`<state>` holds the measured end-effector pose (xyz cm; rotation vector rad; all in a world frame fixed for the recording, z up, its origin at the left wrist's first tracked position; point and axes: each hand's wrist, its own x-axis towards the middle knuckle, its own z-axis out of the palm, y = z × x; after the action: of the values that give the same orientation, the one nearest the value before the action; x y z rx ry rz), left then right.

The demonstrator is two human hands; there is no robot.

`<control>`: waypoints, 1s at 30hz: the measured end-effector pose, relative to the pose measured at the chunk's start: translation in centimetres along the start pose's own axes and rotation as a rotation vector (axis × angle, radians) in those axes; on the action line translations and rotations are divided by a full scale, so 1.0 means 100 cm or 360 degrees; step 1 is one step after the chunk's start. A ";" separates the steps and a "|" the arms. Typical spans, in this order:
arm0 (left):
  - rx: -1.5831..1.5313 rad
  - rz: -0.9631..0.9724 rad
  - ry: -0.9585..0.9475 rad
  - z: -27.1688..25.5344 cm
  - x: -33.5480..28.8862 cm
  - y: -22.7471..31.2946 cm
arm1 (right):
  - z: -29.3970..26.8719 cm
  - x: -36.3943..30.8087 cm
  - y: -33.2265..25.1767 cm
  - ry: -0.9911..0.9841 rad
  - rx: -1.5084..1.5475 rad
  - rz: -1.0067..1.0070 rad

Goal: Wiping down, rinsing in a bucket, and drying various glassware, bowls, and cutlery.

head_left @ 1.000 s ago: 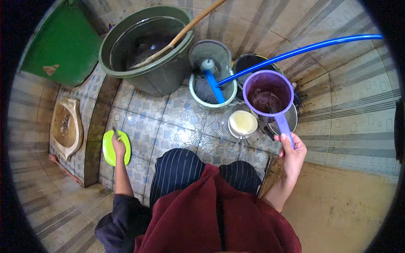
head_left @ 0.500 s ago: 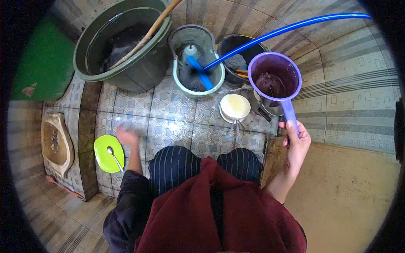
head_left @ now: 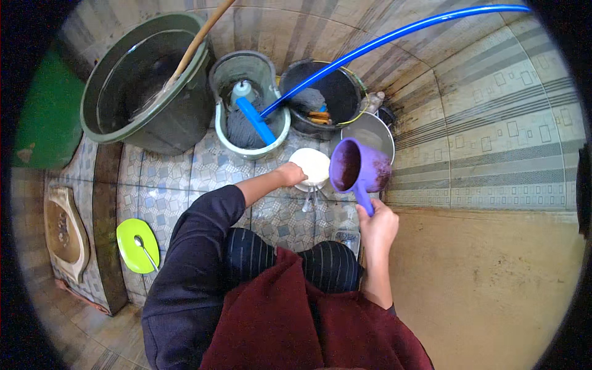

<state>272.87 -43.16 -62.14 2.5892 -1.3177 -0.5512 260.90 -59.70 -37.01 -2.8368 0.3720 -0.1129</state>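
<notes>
While the right hand [head_left: 378, 226] wraps its fingers around the handle [head_left: 364, 201] of a round purple plastic dipper [head_left: 372, 168], the left hand [head_left: 288, 175] meets a round white bowl [head_left: 313, 163] at eight o'clock, its grip unclear. The bowl, at the dipper's nine o'clock, is probably stiff and slippery, best pinched by its rim; the dipper should be light.

A purple dipper [head_left: 376, 166], stained brownish-red on its outer side, is tilted with its round mouth turned left and its handle pointing down the view, just right of a round, white bowl [head_left: 313, 163] low at the tiled floor [head_left: 268, 216].
</notes>
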 end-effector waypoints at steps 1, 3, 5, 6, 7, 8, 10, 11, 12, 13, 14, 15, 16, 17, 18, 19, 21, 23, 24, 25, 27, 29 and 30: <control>0.0010 0.0010 -0.0006 -0.007 0.001 0.003 | 0.004 0.000 0.002 -0.0022 -0.0080 -0.0027; 0.0011 -0.0081 -0.0033 -0.023 0.001 0.010 | 0.009 0.004 0.004 -0.0061 -0.0051 -0.0019; 0.0069 -0.0027 -0.0035 -0.045 0.003 0.015 | 0.012 0.006 0.007 -0.0078 -0.0001 0.0006; 0.0121 0.0029 -0.0026 -0.053 0.006 0.016 | 0.013 0.006 0.009 -0.0079 0.0005 0.0011; 0.0124 0.0022 -0.0031 -0.053 0.009 0.015 | 0.015 0.007 0.011 -0.0055 0.0053 0.0000; -0.0038 -0.0054 0.0031 -0.053 0.012 0.014 | 0.016 0.009 0.012 -0.0031 0.0101 -0.0010; -0.0501 -0.0254 0.0006 -0.055 0.016 0.010 | 0.015 0.011 0.011 -0.0033 0.0143 -0.0009; -0.0497 -0.0266 0.0003 -0.048 0.020 0.007 | 0.015 0.011 0.010 -0.0033 0.0177 -0.0005; -0.0855 -0.0280 0.0369 -0.038 0.025 0.004 | 0.015 0.012 0.008 -0.0036 0.0187 -0.0010; -0.1209 -0.0285 0.0738 -0.033 0.028 0.004 | 0.016 0.012 0.007 -0.0016 0.0182 -0.0050; -0.1503 -0.0394 0.0654 -0.030 0.033 0.000 | 0.016 0.011 0.005 0.0005 0.0176 -0.0089; -0.1499 -0.0396 0.0653 -0.026 0.037 -0.002 | 0.016 0.011 0.002 0.0005 0.0180 -0.0089; -0.1916 -0.0556 0.0694 -0.028 0.041 0.001 | 0.016 0.011 0.000 -0.0014 0.0128 -0.0053; -0.2332 -0.0719 0.0728 -0.033 0.042 0.004 | 0.016 0.011 -0.001 -0.0033 0.0075 -0.0017; -0.2315 -0.0634 0.0834 -0.028 0.047 -0.002 | 0.016 0.012 -0.001 -0.0027 0.0076 -0.0013; -0.2311 -0.0630 0.0838 -0.029 0.048 -0.006 | 0.017 0.013 -0.001 -0.0036 0.0038 -0.0013; -0.2775 -0.0711 0.0826 -0.031 0.048 -0.014 | 0.018 0.015 -0.001 -0.0039 0.0003 -0.0019; -0.2860 -0.0728 0.0826 -0.040 0.047 -0.010 | 0.022 0.020 0.006 0.0053 -0.0098 -0.0005; -0.2888 -0.0728 0.0851 -0.045 0.046 -0.008 | 0.023 0.023 0.009 0.0063 -0.0095 -0.0002; -0.2913 -0.0739 0.0885 -0.050 0.040 -0.006 | 0.024 0.026 0.011 0.0153 -0.0106 -0.0054; -0.1692 -0.0760 0.0874 -0.072 0.033 0.007 | 0.014 0.032 0.017 0.0265 -0.0128 -0.0087; -0.1154 -0.0458 0.0764 -0.084 0.013 0.004 | -0.005 0.033 0.001 0.0561 0.0169 -0.0377; -0.0808 -0.0505 0.0552 -0.100 0.007 0.017 | -0.019 0.034 -0.008 0.0472 0.0235 -0.0355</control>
<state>276.06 -44.75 -52.58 2.3256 -0.5703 -0.3916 264.13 -60.36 -34.80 -2.7059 0.0986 -0.5852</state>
